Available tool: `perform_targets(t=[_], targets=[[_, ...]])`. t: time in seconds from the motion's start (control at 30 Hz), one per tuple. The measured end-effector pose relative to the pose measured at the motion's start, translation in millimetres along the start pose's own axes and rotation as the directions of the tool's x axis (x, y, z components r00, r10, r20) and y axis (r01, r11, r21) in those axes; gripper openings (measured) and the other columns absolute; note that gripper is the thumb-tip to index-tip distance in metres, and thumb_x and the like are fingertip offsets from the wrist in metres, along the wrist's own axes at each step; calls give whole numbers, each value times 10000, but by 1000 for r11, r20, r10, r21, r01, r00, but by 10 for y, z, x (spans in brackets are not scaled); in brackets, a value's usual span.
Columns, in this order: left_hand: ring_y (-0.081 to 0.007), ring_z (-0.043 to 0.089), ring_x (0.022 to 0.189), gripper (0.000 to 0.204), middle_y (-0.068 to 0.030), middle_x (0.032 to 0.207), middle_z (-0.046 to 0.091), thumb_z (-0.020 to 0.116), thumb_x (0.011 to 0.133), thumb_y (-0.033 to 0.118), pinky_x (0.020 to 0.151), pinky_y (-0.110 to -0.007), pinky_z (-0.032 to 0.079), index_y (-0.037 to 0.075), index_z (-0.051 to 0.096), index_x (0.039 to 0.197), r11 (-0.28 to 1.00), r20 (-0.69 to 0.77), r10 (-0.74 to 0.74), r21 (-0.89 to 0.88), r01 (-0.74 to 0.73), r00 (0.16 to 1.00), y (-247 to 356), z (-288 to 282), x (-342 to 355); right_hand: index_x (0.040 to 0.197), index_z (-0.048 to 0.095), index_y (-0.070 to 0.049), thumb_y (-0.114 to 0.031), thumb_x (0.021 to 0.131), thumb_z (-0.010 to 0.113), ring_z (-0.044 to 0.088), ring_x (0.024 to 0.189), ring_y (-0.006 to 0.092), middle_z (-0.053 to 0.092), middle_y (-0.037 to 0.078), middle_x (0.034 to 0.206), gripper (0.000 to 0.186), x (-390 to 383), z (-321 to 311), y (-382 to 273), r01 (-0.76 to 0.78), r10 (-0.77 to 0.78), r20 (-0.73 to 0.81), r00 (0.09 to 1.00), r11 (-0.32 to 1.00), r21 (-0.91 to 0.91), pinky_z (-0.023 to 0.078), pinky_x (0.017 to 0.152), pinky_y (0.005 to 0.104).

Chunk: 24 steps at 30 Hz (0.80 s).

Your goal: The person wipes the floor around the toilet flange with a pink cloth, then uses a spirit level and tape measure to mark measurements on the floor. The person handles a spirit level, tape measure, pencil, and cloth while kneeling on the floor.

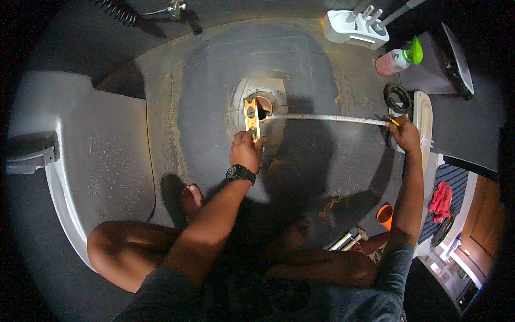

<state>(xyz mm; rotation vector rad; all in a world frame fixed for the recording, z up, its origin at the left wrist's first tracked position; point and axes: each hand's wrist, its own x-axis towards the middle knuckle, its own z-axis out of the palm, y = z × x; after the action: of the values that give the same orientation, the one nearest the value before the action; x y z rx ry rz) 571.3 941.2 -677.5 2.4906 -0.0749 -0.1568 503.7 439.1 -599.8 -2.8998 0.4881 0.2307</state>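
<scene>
My left hand point(247, 152) is closed on the near end of a short yellow spirit level point(250, 114). The level lies across the left side of an orange drain pipe opening point(265, 101) in the floor. From beside that opening, the pale blade of a tape measure point(327, 118) stretches right to my right hand point(406, 135), whose fingers are closed on its far end. A small yellow and black piece shows at those fingertips; I cannot tell whether it is the tape's case or a separate tool.
A white brush holder point(351, 36) and a spray bottle point(391, 61) stand at the far right. A black coiled hose point(398, 97) lies near a cream-coloured lid point(422, 123). An orange pipe piece point(384, 214) and a hammer point(355, 239) lie near my right leg. A grey moulded ledge point(115, 145) rises at left.
</scene>
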Motion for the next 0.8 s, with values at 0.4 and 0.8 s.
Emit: perform_targets(t=[0.4, 0.8], targets=[[-401, 546, 1236, 271, -204, 1404, 551, 613, 936, 157, 1006, -486, 473, 0, 728, 1125, 933, -23, 276, 246, -262, 961, 16, -45, -34, 1014, 748, -88, -528, 906, 668, 693, 886, 405, 694, 197, 1038, 461, -34, 368, -60, 69, -66, 44, 997, 996, -64, 539, 753, 501], [-407, 554, 1211, 230, -229, 1384, 579, 649, 851, 97, 1061, -515, 429, -8, 730, 1039, 830, 178, 439, 294, -474, 881, -161, -148, 200, 1085, 738, -52, -581, 877, 697, 686, 859, 396, 679, 190, 964, 570, -156, 290, -3, -7, 8, -17, 1000, 997, 74, 529, 755, 484]])
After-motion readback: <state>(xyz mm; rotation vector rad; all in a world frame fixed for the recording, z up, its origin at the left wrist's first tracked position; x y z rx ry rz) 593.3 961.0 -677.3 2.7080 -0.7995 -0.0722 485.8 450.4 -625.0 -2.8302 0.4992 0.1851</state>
